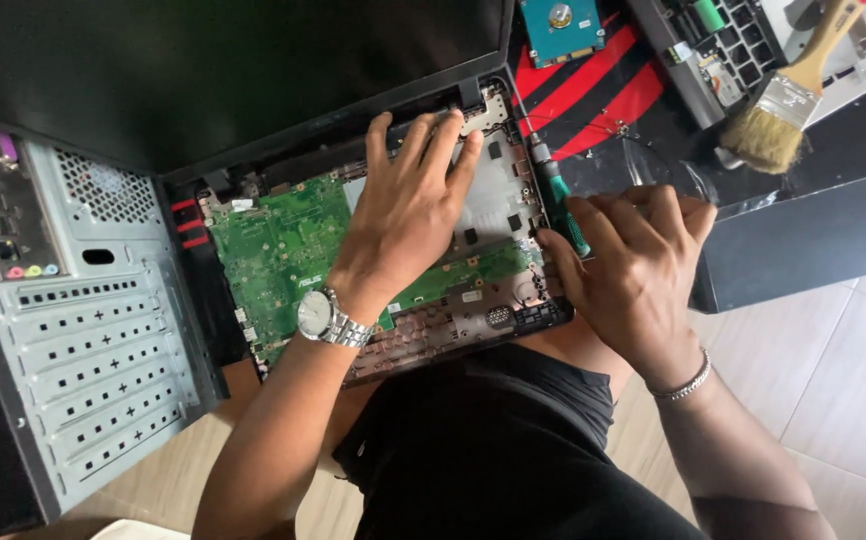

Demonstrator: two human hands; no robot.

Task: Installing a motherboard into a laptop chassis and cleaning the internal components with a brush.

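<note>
Nearest to me, the opened laptop base (283, 250) rests on my lap, above the black shorts (493, 440). Its cover is off, so the green circuit board (273, 245) shows on the left part and a pale grey metal plate (498, 195) on the right part.

My left hand (408, 215), with a silver wristwatch (321, 316) on the wrist, lies flat and open on the laptop base. The fingers are spread a little and the fingertips reach the far edge near the hinge bracket (488, 112). It holds nothing; it only presses on the inside of the laptop.

My right hand (638, 265), with a thin silver bracelet (683, 385), is curled at the right edge of the laptop base. It is closed around the green handle of a screwdriver (561, 195). The tool stands tilted, and its top end points to the far right corner of the laptop, just beside the hinge bracket.

On the left stands a grey desktop computer case (83, 330), its back panel towards me. Behind the laptop base the dark screen lid (203, 70) lies open. Further away, at the right, a hard drive (560, 25) lies on a red and black striped surface (593, 95), and a paintbrush (788, 95) with a wooden handle rests on a black box (813, 215).
</note>
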